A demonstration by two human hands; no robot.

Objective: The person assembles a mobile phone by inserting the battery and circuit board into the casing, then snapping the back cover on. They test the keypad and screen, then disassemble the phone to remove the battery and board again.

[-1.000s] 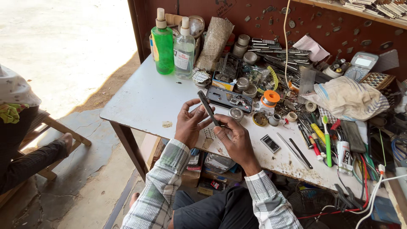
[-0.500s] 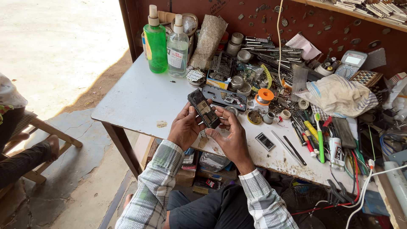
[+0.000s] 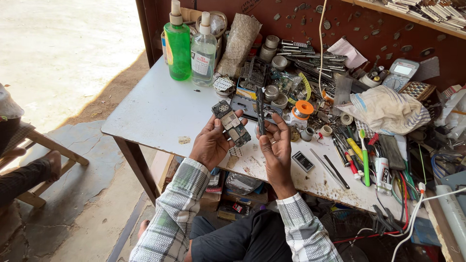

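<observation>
A bare phone circuit board [image 3: 231,123] lies face-up across the left hand [image 3: 212,143], fingers curled under it and thumb near its edge, raised just above the white table [image 3: 155,109], seemingly for inspection. The right hand [image 3: 275,145] pinches a thin dark phone frame [image 3: 260,110] upright, edge-on to the camera, just beside the board. Farther back stand 2 pump bottles, a green bottle [image 3: 177,43] and a clear bottle [image 3: 203,51] with a white label. An orange spool [image 3: 304,107] sits among scattered tools, near a crumpled cloth bag [image 3: 388,110].

Matt white table [image 3: 155,111], glossy plastic bottles [image 3: 178,46], crumpled cloth [image 3: 388,109].
</observation>
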